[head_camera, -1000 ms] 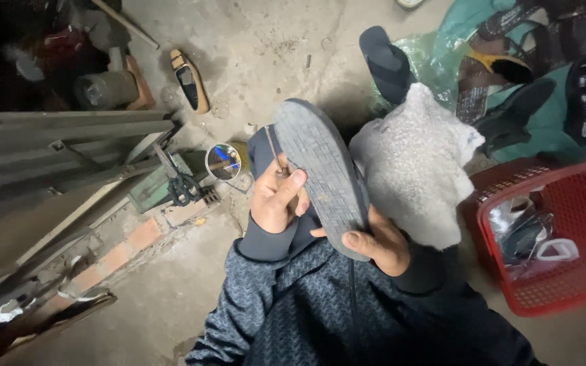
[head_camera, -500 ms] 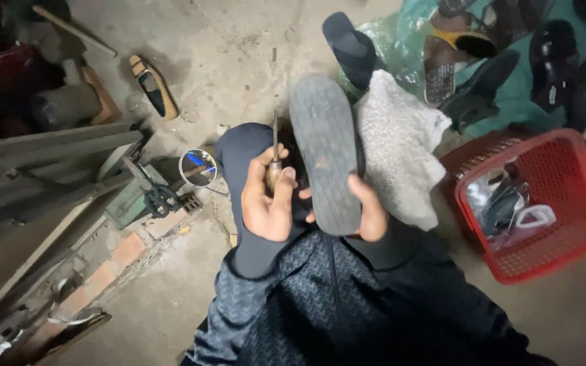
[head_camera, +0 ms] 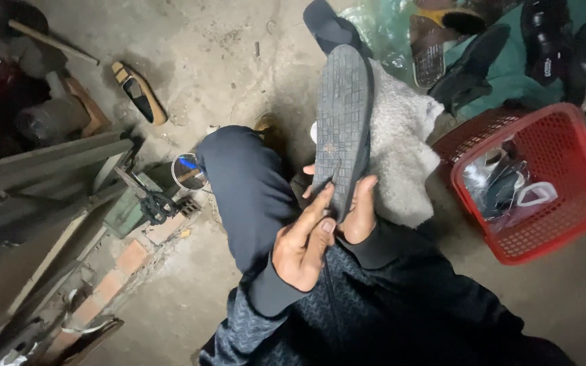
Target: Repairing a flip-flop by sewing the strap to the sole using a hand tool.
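A dark sandal (head_camera: 342, 115) with a grey patterned sole is held upright over my lap, sole facing left, toe pointing away. My left hand (head_camera: 304, 245) pinches its heel edge, fingers curled against the sole. My right hand (head_camera: 361, 213) grips the heel from the other side, its thumb lying along the sole's rim. Whether the left hand also holds a small tool cannot be told. My left knee (head_camera: 245, 176), in dark trousers, rises just left of the sandal.
A grey fuzzy cloth (head_camera: 405, 135) lies behind the sandal. A red plastic basket (head_camera: 564, 129) with bagged items stands to the right. Several shoes (head_camera: 469, 64) rest on green sheeting. A flat shoe (head_camera: 137, 91), round tin (head_camera: 188, 171), metal stand (head_camera: 150, 202) and bricks (head_camera: 130, 256) lie left.
The sandal has turned from broad, sole-up to more upright. My left hand has slid down to the heel, and the thin tool seen in it earlier is no longer visible.
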